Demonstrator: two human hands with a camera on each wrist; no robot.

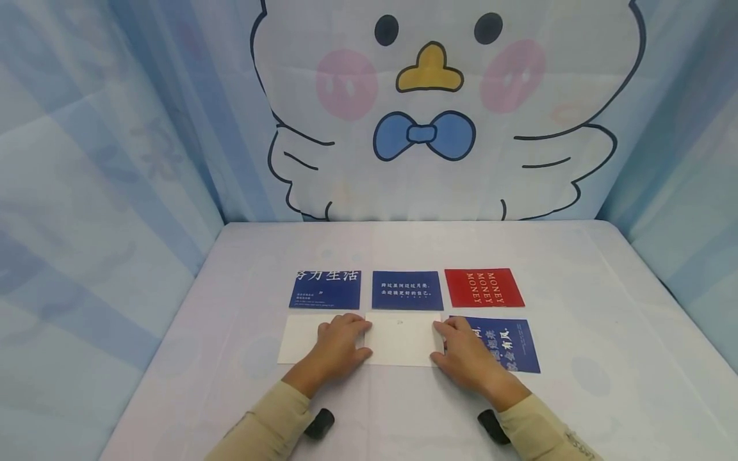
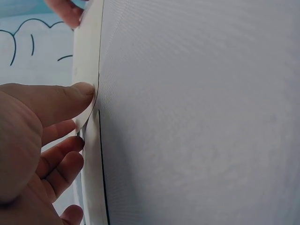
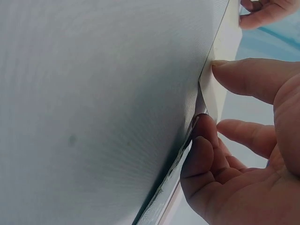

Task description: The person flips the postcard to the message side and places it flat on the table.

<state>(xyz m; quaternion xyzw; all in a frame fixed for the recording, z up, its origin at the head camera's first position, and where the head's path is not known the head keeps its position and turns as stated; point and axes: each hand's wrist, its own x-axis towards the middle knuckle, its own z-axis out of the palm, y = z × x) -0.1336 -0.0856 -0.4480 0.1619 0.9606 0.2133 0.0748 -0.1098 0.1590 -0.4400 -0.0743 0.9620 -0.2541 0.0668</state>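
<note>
Nearest are 2 tan sleeves (image 1: 262, 419), with 2 small black objects (image 1: 319, 424) beside them. Beyond, the left hand (image 1: 340, 346) and right hand (image 1: 464, 352) stand apart, each holding a side edge of the middle white card (image 1: 403, 342) with thumb and fingertips. That card lies directly between them, its long axis running from hand to hand, and neither is clearly nearer. The left hand partly covers the left white card (image 1: 296, 336); the right hand is over the lettered blue card (image 1: 521, 346). Farther along the bench (image 1: 588, 288) sit 2 more blue cards (image 1: 407, 291) and 1 red card (image 1: 484, 288), then a cartoon-printed curtain (image 1: 426, 192).
</note>
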